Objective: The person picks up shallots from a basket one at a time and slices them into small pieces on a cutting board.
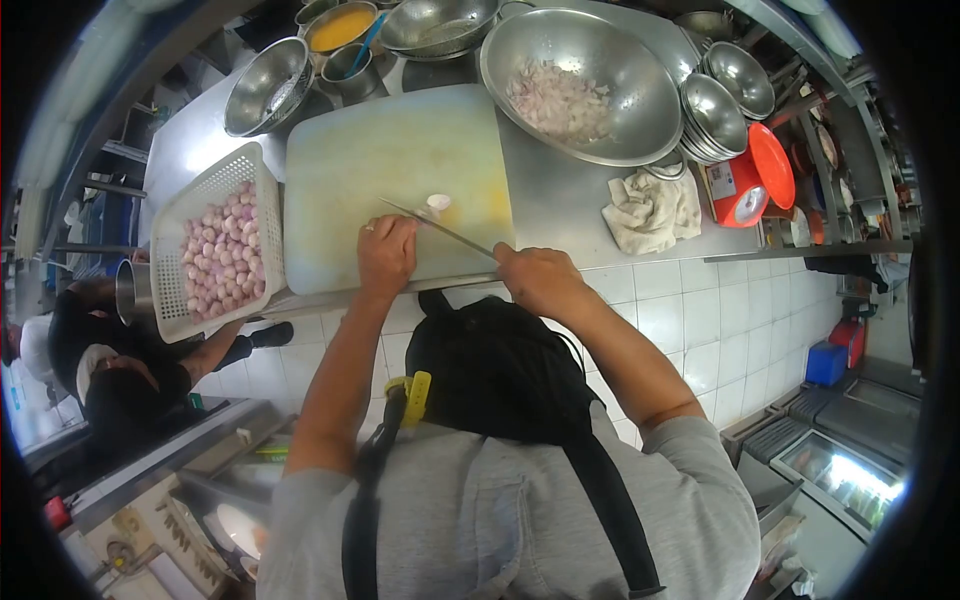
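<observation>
My right hand [538, 277] grips the handle of a long knife [440, 228] whose blade lies across the near part of a pale cutting board [390, 160]. A small peeled shallot piece [437, 203] sits on the board just past the blade. My left hand [386, 254] rests on the board's near edge, fingers curled, beside the blade and the shallot piece. A white perforated basket [215, 190] of peeled pinkish shallots [222, 262] stands to the left of the board. A large steel bowl [610, 60] with chopped shallot [558, 100] sits at the far right of the board.
Stacked steel bowls [725, 100], a crumpled cloth [652, 212] and an orange scale [752, 180] lie to the right. A colander [268, 85], a bowl of yellow liquid [340, 28] and more bowls stand at the back. Another person [120, 370] crouches at lower left.
</observation>
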